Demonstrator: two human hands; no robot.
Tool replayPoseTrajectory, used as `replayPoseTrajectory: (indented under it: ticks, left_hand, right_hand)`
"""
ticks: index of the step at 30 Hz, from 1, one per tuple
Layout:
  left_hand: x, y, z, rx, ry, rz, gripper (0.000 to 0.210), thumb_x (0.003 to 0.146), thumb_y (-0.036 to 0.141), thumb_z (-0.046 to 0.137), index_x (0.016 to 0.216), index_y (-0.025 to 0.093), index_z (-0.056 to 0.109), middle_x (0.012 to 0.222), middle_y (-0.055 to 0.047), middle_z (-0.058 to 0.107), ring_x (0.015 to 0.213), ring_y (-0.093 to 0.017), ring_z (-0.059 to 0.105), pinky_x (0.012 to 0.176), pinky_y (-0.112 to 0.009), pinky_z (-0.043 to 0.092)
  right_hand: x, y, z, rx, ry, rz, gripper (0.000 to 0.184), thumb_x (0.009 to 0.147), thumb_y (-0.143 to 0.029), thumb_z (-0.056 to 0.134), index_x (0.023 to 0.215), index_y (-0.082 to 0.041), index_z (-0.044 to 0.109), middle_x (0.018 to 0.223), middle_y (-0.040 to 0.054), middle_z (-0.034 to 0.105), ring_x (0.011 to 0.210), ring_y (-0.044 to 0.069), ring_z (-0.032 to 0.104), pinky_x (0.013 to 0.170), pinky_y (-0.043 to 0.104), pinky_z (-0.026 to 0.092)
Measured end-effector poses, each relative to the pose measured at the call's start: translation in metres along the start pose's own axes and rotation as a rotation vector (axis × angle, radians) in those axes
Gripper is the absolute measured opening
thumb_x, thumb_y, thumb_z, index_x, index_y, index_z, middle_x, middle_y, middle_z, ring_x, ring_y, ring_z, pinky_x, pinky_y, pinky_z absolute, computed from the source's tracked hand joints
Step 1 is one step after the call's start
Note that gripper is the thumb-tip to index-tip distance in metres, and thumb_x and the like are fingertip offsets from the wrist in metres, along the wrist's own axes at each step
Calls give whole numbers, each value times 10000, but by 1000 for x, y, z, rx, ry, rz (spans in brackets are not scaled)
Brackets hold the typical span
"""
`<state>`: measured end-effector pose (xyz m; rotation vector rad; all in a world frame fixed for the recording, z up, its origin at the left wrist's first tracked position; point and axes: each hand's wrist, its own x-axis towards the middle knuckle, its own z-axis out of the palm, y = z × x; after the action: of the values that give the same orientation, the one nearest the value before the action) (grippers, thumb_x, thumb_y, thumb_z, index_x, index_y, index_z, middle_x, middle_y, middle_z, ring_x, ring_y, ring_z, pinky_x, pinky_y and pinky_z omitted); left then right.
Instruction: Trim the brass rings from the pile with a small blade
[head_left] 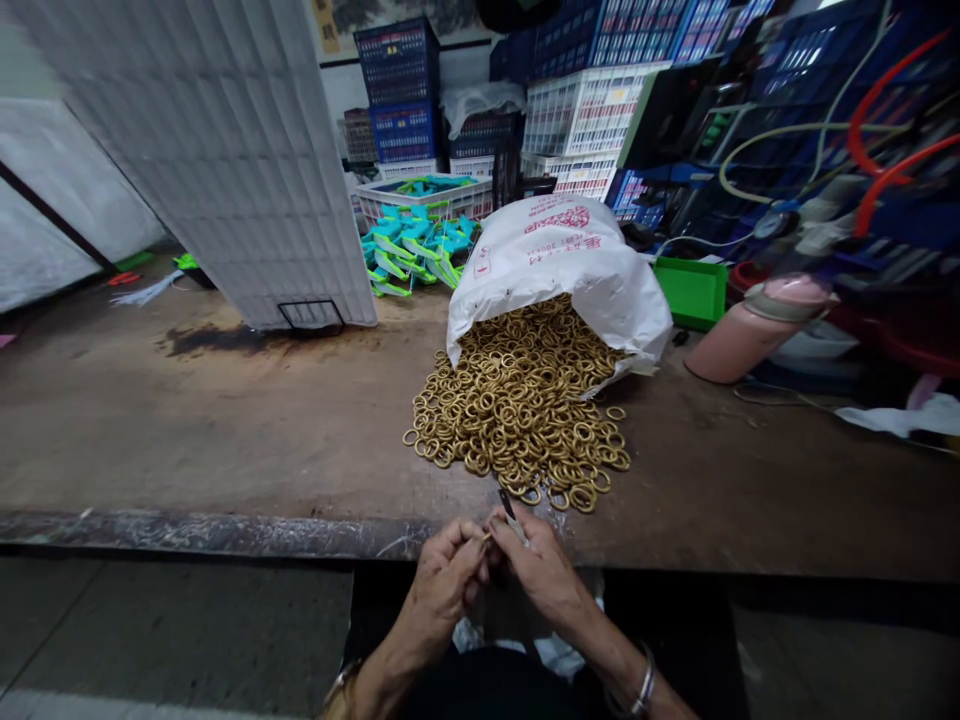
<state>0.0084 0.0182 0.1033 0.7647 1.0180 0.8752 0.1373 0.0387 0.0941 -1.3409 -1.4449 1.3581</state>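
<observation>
Just off the table's front edge, my two hands meet close together. My left hand is closed, pinching a gold-coloured ring of which only a small part shows. In my closed right hand is a small knife, a slim tool with a dark tip and pale body, pointing up and away from me. The right fingertips sit right by the ring; whether the blade touches it is hidden. Beyond my hands lies a heap of gold-coloured rings, spilling from the mouth of a white sack with red print.
A tall white ribbed panel stands on the wooden table at left. Turquoise and lime plastic parts lie behind the sack. To the right are a green tray and a pink bottle. Stacked crates fill the back.
</observation>
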Motion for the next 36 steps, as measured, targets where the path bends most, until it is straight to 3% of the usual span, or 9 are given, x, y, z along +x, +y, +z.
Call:
replayPoseTrajectory:
  ticks: [3,6,10,15,25,29,32,36]
  left_hand:
    - [-2,2,0,-55,-20,-10,321,738,465,557,696,165,452,550,68,404,388,-22,215,383,-174,137]
    - [-3,2,0,-68,-4,11,311,775,453,516,682,168,433,523,77,366,384,-23,204,384,-175,135]
    - [-3,2,-2,-67,44,14,319,743,462,554,732,169,431,571,62,432,397,-19,242,394,-169,151]
    - [-3,-1,-5,-45,51,23,342,727,479,567,740,174,413,597,53,457,425,-22,276,414,-161,182]
    - [-3,-16,-13,144,73,187,311,788,445,502,673,163,442,557,54,406,432,-38,280,400,-172,203]
    - [-18,-6,-5,158,-23,153,324,786,449,505,648,160,452,562,45,424,414,-31,282,383,-172,198]
    - [-23,1,0,19,-107,47,340,765,490,511,669,167,468,508,54,430,361,-25,248,350,-175,159]
    - [-16,5,2,-137,-102,-84,352,777,500,481,735,153,524,399,78,363,326,-29,207,334,-170,123]
  right_hand:
    - [-2,3,-2,-86,27,4,258,833,-357,356,707,-183,500,571,-26,518,566,114,500,564,218,388]
    - [-5,4,-4,-345,81,-70,207,822,-292,346,734,-193,505,599,-11,536,562,125,505,555,225,372]
    - [-11,7,-3,-586,-3,-194,192,743,-131,345,789,-203,517,647,0,583,596,128,540,568,215,355]
    - [-11,12,1,-703,-46,-233,248,663,-61,342,800,-201,493,682,3,602,609,133,549,560,216,330]
    - [-13,13,2,-819,-78,-211,253,678,-52,350,845,-197,473,695,7,620,609,141,563,529,230,275]
    - [-9,17,-8,-985,30,-147,204,722,-66,361,828,-190,485,649,8,621,552,137,551,496,251,212]
    - [-5,19,-18,-1046,162,-111,169,759,-79,376,819,-187,493,670,16,634,551,132,557,496,259,200]
    - [1,19,-26,-1098,316,-42,128,793,-138,427,877,-194,504,710,19,643,570,143,575,502,258,218]
